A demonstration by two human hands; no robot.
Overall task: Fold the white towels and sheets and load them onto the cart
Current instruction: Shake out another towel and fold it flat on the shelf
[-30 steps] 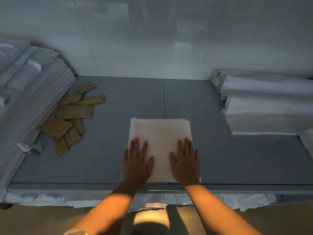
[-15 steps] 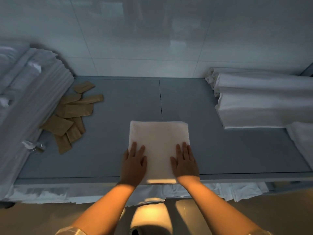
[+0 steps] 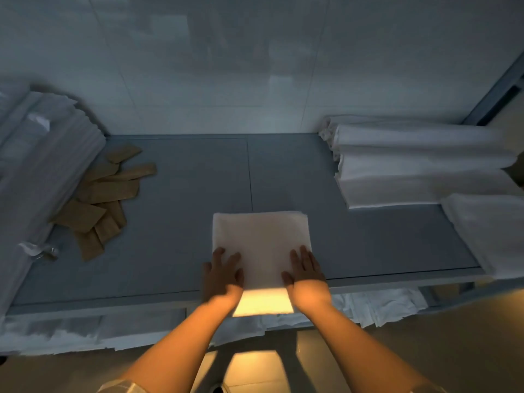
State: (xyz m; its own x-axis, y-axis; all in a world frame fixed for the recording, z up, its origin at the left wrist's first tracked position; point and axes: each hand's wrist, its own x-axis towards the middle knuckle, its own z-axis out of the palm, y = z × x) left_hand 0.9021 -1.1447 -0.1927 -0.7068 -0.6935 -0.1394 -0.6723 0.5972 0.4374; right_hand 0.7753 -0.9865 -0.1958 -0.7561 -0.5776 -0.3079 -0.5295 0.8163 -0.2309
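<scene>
Folded white towel (image 3: 259, 245) square on the grey shelf top (image 3: 158, 222), near edge hanging just over the front lip and catching warm light. Left hand (image 3: 222, 275) flat on the near left corner, right hand (image 3: 304, 272) flat on the near right corner; fingers of both straight and spread, pressing down, nothing pinched or curled around.

Step in hand, by the look of it: smoothing or drawing the folded towel toward the edge before lifting. Best done with even pressure from both palms, so the layers slide as one and the top fold does not creep. Worth keeping both corners level; a pull from one side alone would likely skew the square. For the lift, thumbs on top and fingers slipped beneath the overhanging edge.

Elsewhere on the shelf top: a scatter of brown paper packets (image 3: 105, 194) at the left, beside a tall stack of folded linen (image 3: 42, 171). At the right, a stack of folded white sheets (image 3: 419, 165), well apart from the towel. Pale glossy tiled wall (image 3: 226, 66) behind. More white cloth (image 3: 377, 307) visible on a level below the front lip. Light dim and bluish, warm near the floor.
</scene>
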